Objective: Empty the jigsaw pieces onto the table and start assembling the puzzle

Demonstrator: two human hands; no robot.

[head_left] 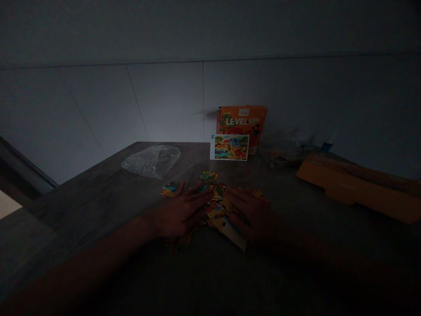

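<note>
Puzzle pieces (pixel 216 211), multicoloured, loosely heaped.

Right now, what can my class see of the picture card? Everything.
The picture card is a wide rectangle, seemingly stiff paper, with a pale border, broadest at left, and a teal mark top left. Its colourful print seems to show a green tree and a blue elephant. It stands nearly upright on the grey table, in front of the orange box, perhaps leaning on it. Neither the left hand nor the right hand touches it.
</note>
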